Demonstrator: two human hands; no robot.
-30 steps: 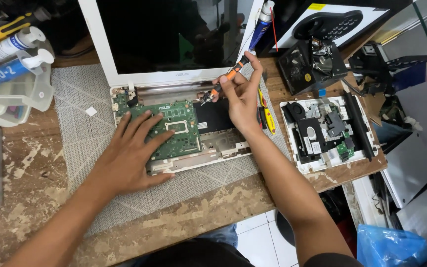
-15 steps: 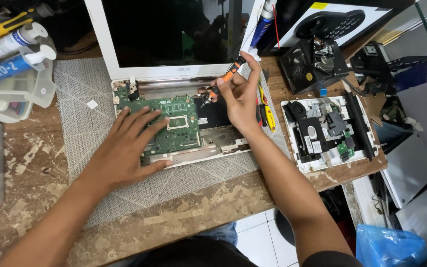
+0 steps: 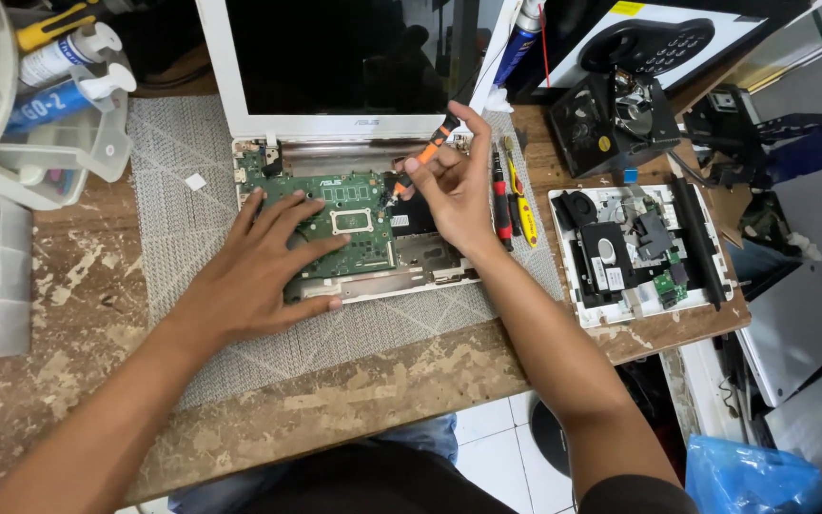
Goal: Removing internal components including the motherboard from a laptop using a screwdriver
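You look down on a worn, paint-flecked wooden workbench point(image 3: 68, 286); a grey mesh mat point(image 3: 173, 143) covers it; white floor tiles point(image 3: 501, 447) show below.

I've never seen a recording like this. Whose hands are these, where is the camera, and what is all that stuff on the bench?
There is no machine here: a person works bare-handed, and the one camera sits on their head, looking down. The left hand lies flat on the green circuit board inside an opened white laptop, whose dark screen stands upright. The right hand holds a small orange-and-black screwdriver in its fingers, tip pointing down toward the board. The laptop rests on a grey mesh mat over a worn wooden bench. To the right lies a white tray-like cover with removed parts; more screwdrivers lie between them.
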